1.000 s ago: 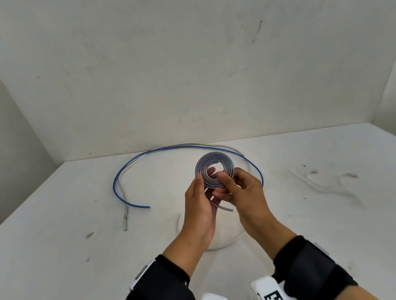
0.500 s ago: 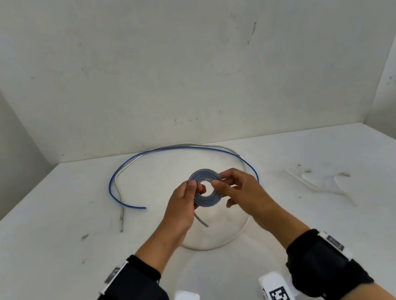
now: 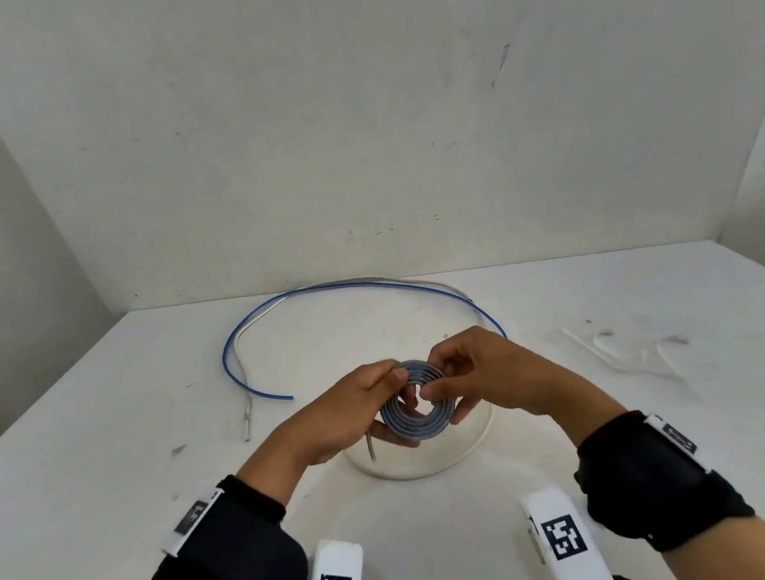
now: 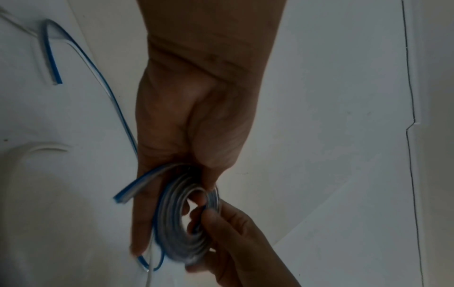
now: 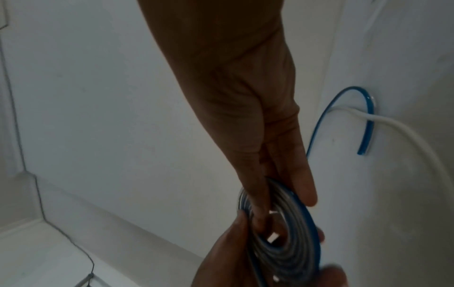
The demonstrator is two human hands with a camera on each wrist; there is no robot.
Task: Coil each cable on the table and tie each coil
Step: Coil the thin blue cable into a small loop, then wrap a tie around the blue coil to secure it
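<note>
A flat coil of blue-and-grey cable (image 3: 420,432) is held above the table between both hands. My left hand (image 3: 358,408) pinches its left side, thumb on top and fingers beneath. My right hand (image 3: 481,374) pinches its right side, one finger at the centre hole. A short tail (image 3: 370,446) hangs from the coil under the left hand. In the left wrist view the coil (image 4: 172,223) shows edge-on with a loose end (image 4: 130,190). In the right wrist view the coil (image 5: 290,250) sits under my right fingers (image 5: 292,174). A loose blue cable (image 3: 345,286) arcs across the table behind the hands.
A white cable (image 3: 449,466) loops under the hands and runs beside the blue one to a bare end (image 3: 246,427) at left. White scuffs (image 3: 625,354) mark the table at right. Walls close the table (image 3: 102,476) at the back and on both sides.
Both hands have brought the coil down and nearer to me and tipped it flatter. The wrists have spread apart. The cables on the table have not moved.
</note>
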